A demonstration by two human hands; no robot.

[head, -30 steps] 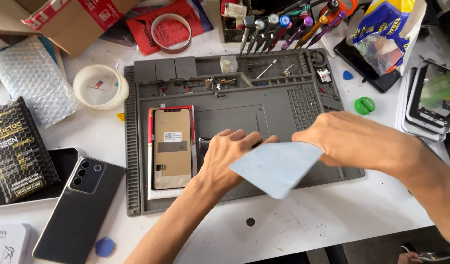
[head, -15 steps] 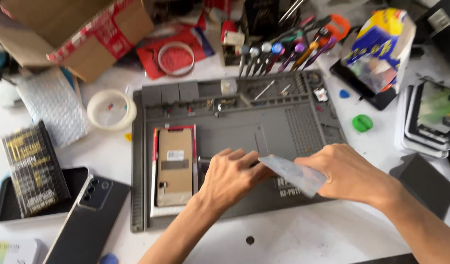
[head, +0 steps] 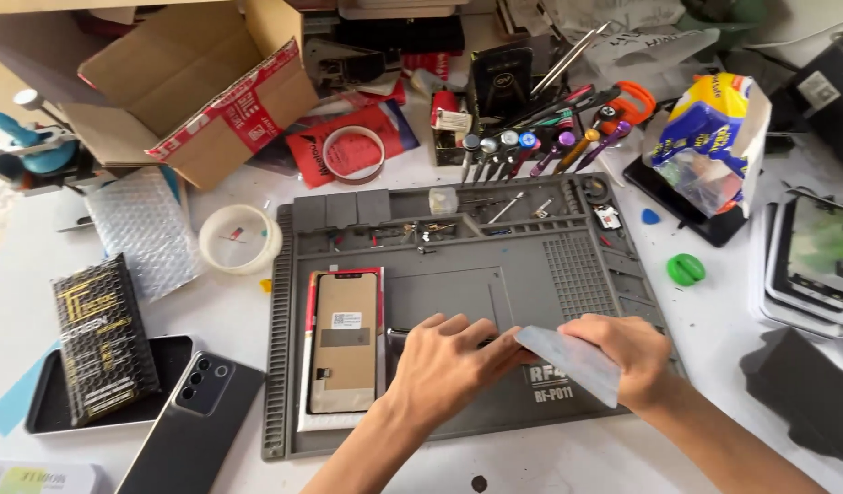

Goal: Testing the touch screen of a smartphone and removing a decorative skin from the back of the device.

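— What are the two hands doing?

— The left hand (head: 444,361) lies palm down on the grey repair mat (head: 531,274), fingers spread and pressing on something dark beneath it; I cannot tell what that thing is, since the hand covers nearly all of it. The right hand (head: 627,352) pinches a pale blue-grey sheet (head: 568,363) by its edge. The sheet tilts and its free corner meets the left fingertips.

— So where is that sheet, exactly?

— Between the two hands, just above the mat, gripped by the right one only.

— What lies beside them?

— Just left of the left hand, a phone display panel (head: 345,341) rests face down on the mat, its tan back up, on a white tray with a red edge. Beyond the hands, along the far rim of the mat, small screws and parts sit in the compartments, and behind those stands a row of screwdrivers (head: 531,151) with coloured caps.

— And farther out?

— Well to the left of the left hand, on the white surface (head: 238,316), a dark phone (head: 194,423) lies back up, near a black box (head: 103,338) with gold print and a roll of tape (head: 240,239). An open cardboard box (head: 188,91) stands far beyond. To the right of the right hand, apart from it, sit a green disc (head: 685,269) and a stack of phones (head: 815,265).
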